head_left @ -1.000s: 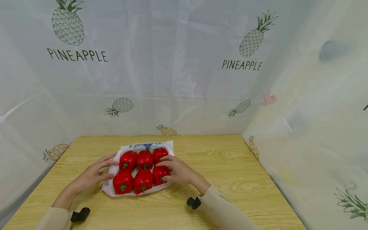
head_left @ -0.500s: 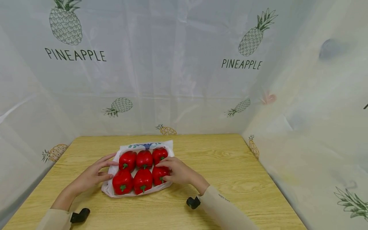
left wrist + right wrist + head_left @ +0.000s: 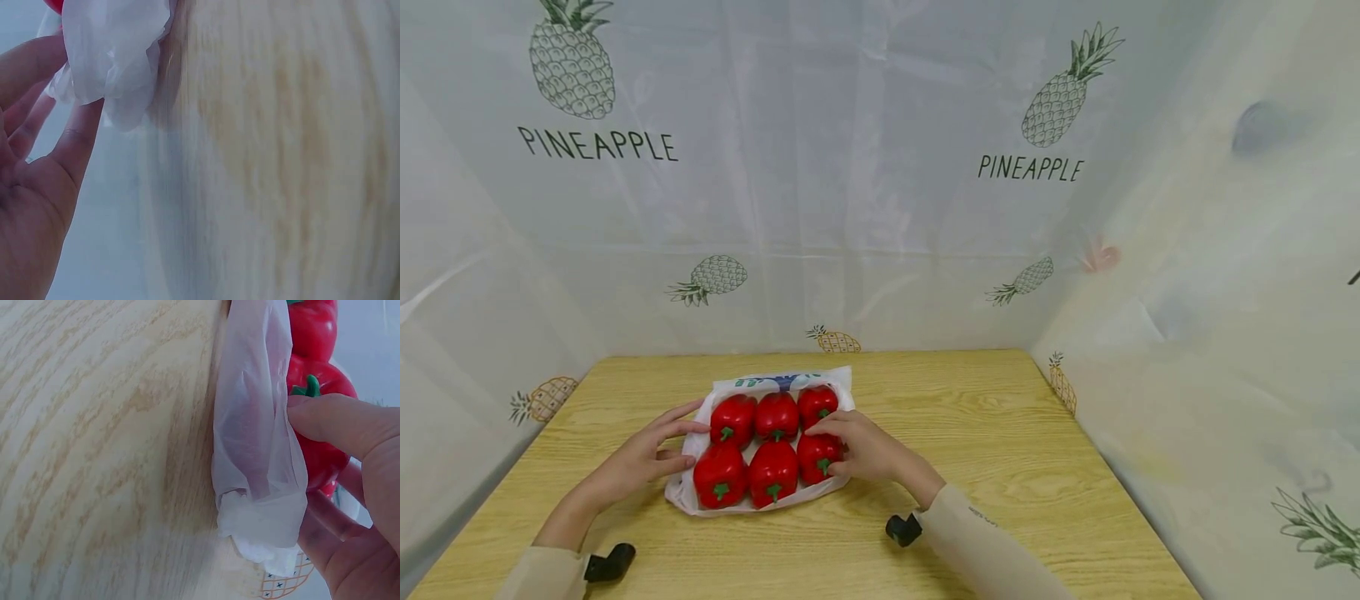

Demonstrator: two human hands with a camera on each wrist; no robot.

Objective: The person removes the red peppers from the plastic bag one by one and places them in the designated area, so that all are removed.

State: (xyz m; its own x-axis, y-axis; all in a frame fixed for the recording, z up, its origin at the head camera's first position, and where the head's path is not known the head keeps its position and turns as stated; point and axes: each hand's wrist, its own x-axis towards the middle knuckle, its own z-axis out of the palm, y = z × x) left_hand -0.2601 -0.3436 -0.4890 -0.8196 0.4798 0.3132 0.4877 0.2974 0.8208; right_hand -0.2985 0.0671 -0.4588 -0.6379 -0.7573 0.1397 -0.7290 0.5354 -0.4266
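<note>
Walled in by translucent sheeting (image 3: 865, 167) printed with pineapples; below, a pale wood table (image 3: 1000, 433).

At the left, left hand (image 3: 640, 458): fingers apart and nearly straight, lying against the left edge of a white plastic bag (image 3: 775, 382), thumb touching the crumpled film (image 3: 112, 56) in the left wrist view. Gripping nothing.

In the middle, six red peppers (image 3: 772, 471) in two rows of three, sitting on the opened bag, near the table's centre.

At the right, right hand (image 3: 868, 450): thumb and fingers curled round the near right pepper (image 3: 322, 456), with the bag's bunched edge (image 3: 256, 456) caught between.

Judged to be steadying the load from both sides. Any lift would likely call for a firmer hold on the thin film at the left, and even tension, lest peppers roll out.

Hard to tell: the bag's mouth, the blue-green print on its far edge, and the right fingertips behind the film.
</note>
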